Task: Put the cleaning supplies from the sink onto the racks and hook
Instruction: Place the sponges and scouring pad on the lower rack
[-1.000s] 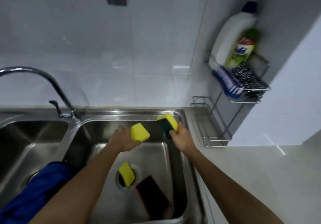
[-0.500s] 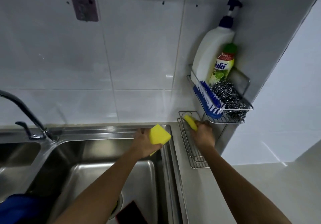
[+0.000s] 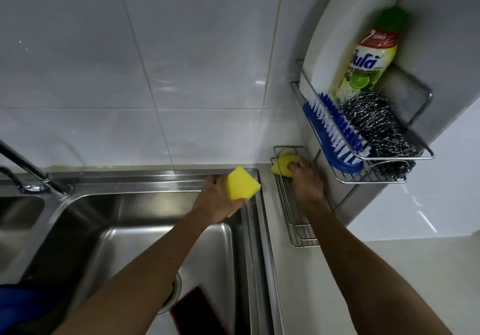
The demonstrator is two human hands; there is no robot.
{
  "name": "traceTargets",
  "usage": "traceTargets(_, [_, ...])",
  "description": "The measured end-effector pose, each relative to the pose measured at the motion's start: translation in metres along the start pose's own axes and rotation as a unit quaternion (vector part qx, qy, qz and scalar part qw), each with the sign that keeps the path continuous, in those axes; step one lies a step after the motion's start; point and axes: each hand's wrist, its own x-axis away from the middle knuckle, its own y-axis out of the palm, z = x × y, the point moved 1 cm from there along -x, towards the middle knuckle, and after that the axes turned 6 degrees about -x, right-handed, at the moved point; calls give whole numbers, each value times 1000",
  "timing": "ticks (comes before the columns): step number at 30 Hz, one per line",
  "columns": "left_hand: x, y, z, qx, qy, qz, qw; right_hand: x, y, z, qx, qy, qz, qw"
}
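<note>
My left hand (image 3: pixel 220 202) grips a yellow sponge (image 3: pixel 241 183) over the far right corner of the steel sink (image 3: pixel 145 184). My right hand (image 3: pixel 306 178) holds a second yellow sponge (image 3: pixel 281 164) against the far end of the lower wire rack (image 3: pixel 293 220) on the counter. The upper wire rack (image 3: pixel 389 156) holds a blue brush (image 3: pixel 335 137), a steel scourer (image 3: pixel 376 124), a white pump bottle (image 3: pixel 345 35) and a dish soap bottle (image 3: pixel 366 64). In the sink lie a dark red pad (image 3: pixel 197 311) and a yellow sliver by the drain (image 3: pixel 170 293), mostly hidden by my left arm.
A faucet (image 3: pixel 28 171) stands at the left between two basins. Something blue (image 3: pixel 23 306) sits at the lower left corner. White tiled walls meet in a corner behind the racks. Pale counter (image 3: pixel 389 269) extends to the right of the sink.
Both hands moved from above the sink toward the right. My right hand brought its sponge down into the lower rack's far end; my left hand carried its sponge to the sink's right corner.
</note>
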Motion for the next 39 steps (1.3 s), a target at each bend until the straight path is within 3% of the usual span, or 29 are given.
traceTargets(3, [-3,5,-1,-10,3,1,1000,-3,10,4,3,-9,36,999])
traceTargets(9, [-8,11,-4,-11,11,0,1000,1,15,13,68,-69,35,995])
traceTargets(20, [-9,20,-4,-10,27,-5,1000,-1,10,8,135,-50,2,990])
traceTargets(23, [-12,14,0,0,38,11,999,-4,10,10,94,-58,-31,993])
traceTargets(26, [-18,2,8,15,43,34,998,-1,12,17,18,15,-12,1000])
traceTargets(33, [-23,-3,68,-33,131,35,990,48,-16,8,-7,25,-68,997])
traceTargets(39, [-31,18,130,-3,205,-31,978,109,-22,26,52,5,-102,993])
